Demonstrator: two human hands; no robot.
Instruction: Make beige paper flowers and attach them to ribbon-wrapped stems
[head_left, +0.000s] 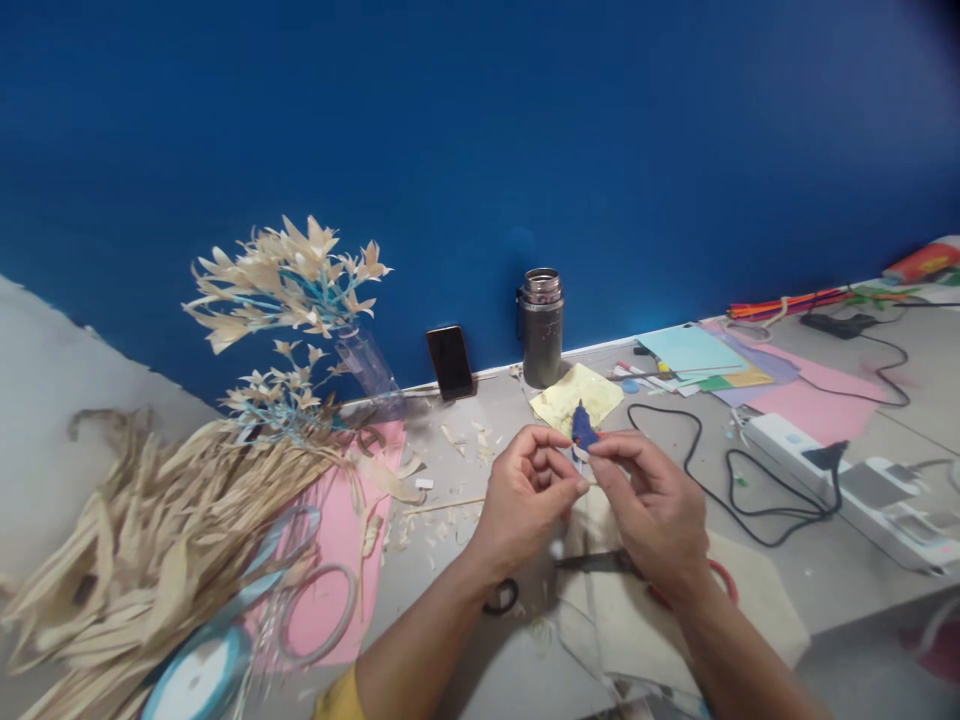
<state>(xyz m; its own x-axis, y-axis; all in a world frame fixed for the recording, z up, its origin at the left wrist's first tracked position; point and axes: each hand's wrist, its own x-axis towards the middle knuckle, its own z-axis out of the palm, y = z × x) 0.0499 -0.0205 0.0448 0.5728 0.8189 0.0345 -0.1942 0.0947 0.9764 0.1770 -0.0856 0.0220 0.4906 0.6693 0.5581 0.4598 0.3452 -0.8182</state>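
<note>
My left hand and my right hand meet above the grey table, fingertips pinched together on a small blue and white piece held upright between them. Both hands are closed around it. Under my wrists lie scissors with a black loop on the left and a red loop on the right, resting on cream paper. A yellow sheet lies just beyond the hands.
A heap of dried husk strips, a husk flower bouquet, pink paper and ribbon rolls sit left. A phone and a steel flask stand against the blue wall. Coloured sheets, a black cable and a power strip lie right.
</note>
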